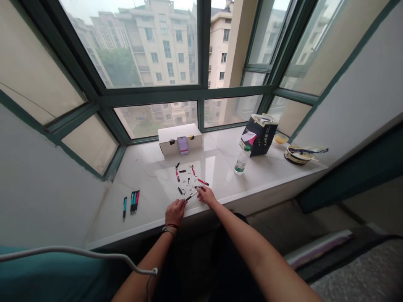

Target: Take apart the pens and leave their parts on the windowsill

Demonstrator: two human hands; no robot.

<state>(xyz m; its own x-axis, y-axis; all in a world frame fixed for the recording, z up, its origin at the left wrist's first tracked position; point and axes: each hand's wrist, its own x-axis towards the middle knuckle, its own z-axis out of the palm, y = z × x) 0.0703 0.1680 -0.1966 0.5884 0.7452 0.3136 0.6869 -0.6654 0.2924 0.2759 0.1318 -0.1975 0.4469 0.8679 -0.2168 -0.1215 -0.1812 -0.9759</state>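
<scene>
My left hand [175, 211] and my right hand [206, 195] rest at the front edge of a white window sill [151, 184]. Both pinch the ends of a thin pen part [191, 195] held between them, fingers curled. Just beyond the hands lie several loose pen pieces [189, 176], some black, some red. To the left, several assembled pens [134, 200] with teal and red barrels lie side by side, and a single teal pen [124, 206] lies apart from them.
A white cardboard box [180, 139] stands at the back by the window. A plastic bottle [241, 161] and a dark paper bag [258, 134] stand to the right, with food bowls [299, 154] beyond. A white cable [78, 253] crosses the lower left.
</scene>
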